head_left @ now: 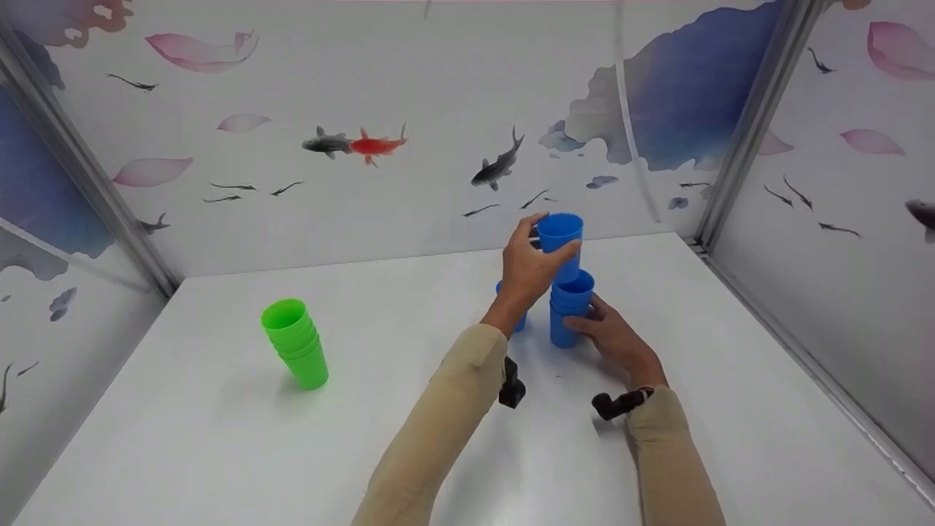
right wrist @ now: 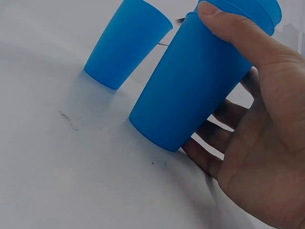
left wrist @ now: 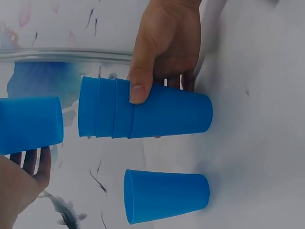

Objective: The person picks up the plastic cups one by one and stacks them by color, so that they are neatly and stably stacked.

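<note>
My left hand [head_left: 524, 267] grips a blue cup [head_left: 561, 232] between thumb and fingers, raised above a stack of several nested blue cups [head_left: 561, 334]. In the left wrist view a gap separates this raised cup [left wrist: 31, 124] from the top of the stack [left wrist: 167, 112]. The stack stands upright on the table, held round its side by my right hand [head_left: 617, 340], thumb across the front in the right wrist view. A single blue cup [left wrist: 167, 196] stands upright beside the stack; in the head view my left wrist and hand partly cover it.
On the left of the white table [head_left: 409, 329] stands a stack of several nested green cups [head_left: 298, 340]. Printed panels with fish and petals [head_left: 438, 80] close off the back and both sides. A black camera [head_left: 511, 383] juts from the left wrist, another [head_left: 617, 404] from the right.
</note>
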`<control>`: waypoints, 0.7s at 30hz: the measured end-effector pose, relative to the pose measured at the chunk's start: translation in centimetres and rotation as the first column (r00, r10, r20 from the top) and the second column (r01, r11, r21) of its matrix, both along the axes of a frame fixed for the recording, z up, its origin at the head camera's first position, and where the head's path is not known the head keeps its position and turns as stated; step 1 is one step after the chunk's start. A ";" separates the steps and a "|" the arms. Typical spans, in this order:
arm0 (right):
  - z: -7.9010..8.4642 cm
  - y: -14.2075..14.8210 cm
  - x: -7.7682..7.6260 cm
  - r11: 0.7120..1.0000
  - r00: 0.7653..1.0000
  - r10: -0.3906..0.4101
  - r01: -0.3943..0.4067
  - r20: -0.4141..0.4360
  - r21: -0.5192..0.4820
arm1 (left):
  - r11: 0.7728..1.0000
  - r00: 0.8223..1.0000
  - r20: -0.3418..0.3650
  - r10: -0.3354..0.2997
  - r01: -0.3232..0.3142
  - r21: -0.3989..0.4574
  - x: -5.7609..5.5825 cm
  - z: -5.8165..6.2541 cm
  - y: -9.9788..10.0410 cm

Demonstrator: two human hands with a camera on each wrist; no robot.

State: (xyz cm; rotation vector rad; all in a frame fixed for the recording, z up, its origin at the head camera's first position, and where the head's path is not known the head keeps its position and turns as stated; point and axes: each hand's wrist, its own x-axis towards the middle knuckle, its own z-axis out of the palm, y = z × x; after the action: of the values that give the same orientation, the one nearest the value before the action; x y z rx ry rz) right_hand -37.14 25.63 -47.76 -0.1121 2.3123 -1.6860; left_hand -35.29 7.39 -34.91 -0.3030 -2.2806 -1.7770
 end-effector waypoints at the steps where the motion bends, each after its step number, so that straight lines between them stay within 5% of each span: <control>1: 0.0 0.0 0.0 1.000 1.000 0.005 -0.005 -0.009 -0.010 | 1.000 1.000 0.002 -0.001 0.001 0.010 0.0 -0.1 0.1; 11: -0.3 -0.1 -0.1 1.000 1.000 0.009 -0.009 -0.007 -0.023 | 0.999 1.000 0.018 0.002 -0.003 0.032 -0.1 -1.2 0.9; 21: -0.2 0.2 0.1 0.999 0.997 0.046 -0.047 -0.064 -0.026 | 0.996 0.997 0.052 -0.058 0.055 0.066 -0.2 -2.1 1.5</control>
State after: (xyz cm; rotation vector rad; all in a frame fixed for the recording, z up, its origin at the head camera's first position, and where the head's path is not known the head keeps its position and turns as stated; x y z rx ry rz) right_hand -37.08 25.83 -47.95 -0.2261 2.3130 -1.7157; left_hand -35.48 8.90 -36.97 -0.3142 -2.2670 -1.9042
